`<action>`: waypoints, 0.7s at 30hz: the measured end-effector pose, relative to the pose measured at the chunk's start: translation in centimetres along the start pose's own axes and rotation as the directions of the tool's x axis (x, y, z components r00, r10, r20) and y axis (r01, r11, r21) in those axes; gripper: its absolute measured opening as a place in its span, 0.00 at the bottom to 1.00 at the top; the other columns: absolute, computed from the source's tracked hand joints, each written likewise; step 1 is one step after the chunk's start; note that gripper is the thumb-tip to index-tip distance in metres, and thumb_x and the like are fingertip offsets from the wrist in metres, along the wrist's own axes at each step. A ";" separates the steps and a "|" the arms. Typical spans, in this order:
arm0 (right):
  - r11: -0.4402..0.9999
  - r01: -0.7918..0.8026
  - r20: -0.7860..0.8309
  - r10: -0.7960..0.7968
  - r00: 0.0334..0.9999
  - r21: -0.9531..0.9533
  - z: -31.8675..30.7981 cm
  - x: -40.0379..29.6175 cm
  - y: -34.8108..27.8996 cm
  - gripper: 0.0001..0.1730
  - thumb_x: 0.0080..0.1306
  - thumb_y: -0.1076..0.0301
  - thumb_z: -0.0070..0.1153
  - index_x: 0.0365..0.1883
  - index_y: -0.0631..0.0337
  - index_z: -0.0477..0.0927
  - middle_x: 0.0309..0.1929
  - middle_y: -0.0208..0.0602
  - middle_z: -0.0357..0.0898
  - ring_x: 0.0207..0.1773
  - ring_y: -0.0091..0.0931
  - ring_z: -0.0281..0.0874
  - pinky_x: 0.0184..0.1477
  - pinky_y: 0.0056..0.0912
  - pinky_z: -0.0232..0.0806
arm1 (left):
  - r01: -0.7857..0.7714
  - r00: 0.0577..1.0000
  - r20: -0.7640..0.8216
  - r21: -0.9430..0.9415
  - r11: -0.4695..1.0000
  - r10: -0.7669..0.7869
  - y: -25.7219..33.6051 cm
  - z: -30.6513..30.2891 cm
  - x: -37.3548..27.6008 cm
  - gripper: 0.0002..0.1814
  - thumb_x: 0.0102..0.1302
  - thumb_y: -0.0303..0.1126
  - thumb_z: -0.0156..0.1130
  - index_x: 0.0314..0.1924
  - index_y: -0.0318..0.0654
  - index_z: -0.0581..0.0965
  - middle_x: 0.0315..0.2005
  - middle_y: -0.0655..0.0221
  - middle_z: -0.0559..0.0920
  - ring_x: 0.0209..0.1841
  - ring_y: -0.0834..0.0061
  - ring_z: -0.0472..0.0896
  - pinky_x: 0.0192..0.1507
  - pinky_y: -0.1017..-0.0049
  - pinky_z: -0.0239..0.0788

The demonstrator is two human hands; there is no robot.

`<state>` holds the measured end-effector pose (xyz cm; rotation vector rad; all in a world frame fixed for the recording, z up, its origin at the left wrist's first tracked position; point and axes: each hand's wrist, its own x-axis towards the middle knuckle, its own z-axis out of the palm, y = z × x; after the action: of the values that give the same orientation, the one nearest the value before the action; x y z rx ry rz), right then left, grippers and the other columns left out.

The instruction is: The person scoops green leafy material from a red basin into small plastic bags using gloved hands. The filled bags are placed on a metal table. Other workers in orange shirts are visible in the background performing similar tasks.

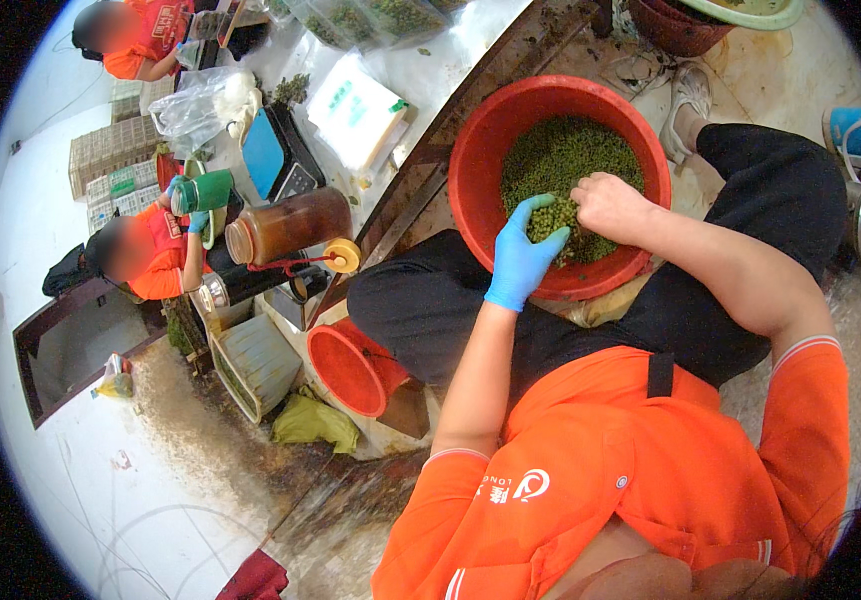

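A large red plastic tub point(468, 172) stands between the knees, part filled with small green peppercorn-like berries point(573, 150). Over its near side, my left hand point(526, 251), in a blue glove, curls its thumb and fingers around a cluster of the green berries point(550, 219). Bare, my right hand point(610, 206) touches that cluster from the right, its fingers bent inward. Whether the right fingertips pinch a stem or berries cannot be told, as the hand hides them.
Left of the tub is a metal table point(445, 67) with plastic bags point(355, 112), a scale point(284, 154) and a big brown jar point(291, 225). A smaller red bucket point(348, 367) stands by the left knee. Two co-workers in orange sit across the table; one holds a green container point(205, 191).
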<state>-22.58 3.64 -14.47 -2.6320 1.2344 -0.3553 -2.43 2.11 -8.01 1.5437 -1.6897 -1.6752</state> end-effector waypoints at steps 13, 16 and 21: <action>0.989 -0.049 0.109 0.034 0.993 0.136 -0.5 -0.7 -1.4 0.06 0.53 0.70 0.58 0.25 0.61 0.85 0.34 0.39 0.82 0.43 0.36 0.83 0.46 0.40 0.76 | -0.053 0.998 -0.011 0.475 0.879 0.065 0.8 0.8 -0.3 0.28 0.57 0.29 0.73 0.58 0.35 0.76 0.51 0.49 0.82 0.53 0.51 0.82 0.56 0.61 0.74; 0.988 -0.049 0.107 0.033 0.994 0.146 -0.5 -1.0 -1.2 0.06 0.54 0.71 0.58 0.25 0.62 0.85 0.34 0.39 0.82 0.43 0.36 0.83 0.46 0.40 0.76 | -0.159 0.977 -0.054 0.444 0.882 0.204 -0.8 1.1 -0.5 0.27 0.58 0.29 0.72 0.58 0.36 0.77 0.51 0.50 0.82 0.53 0.53 0.82 0.55 0.63 0.75; 0.987 -0.044 0.109 0.027 0.994 0.154 -0.2 -1.4 -1.1 0.05 0.54 0.70 0.58 0.24 0.61 0.84 0.33 0.39 0.83 0.42 0.35 0.83 0.44 0.39 0.77 | -0.055 0.997 -0.028 0.465 0.884 0.077 -1.1 2.6 0.0 0.25 0.60 0.28 0.70 0.59 0.38 0.78 0.49 0.50 0.83 0.51 0.53 0.82 0.55 0.62 0.75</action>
<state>-22.69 5.35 -14.14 -2.4596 1.1680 -0.2886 -4.06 3.72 -9.64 1.6770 -2.2055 -1.2416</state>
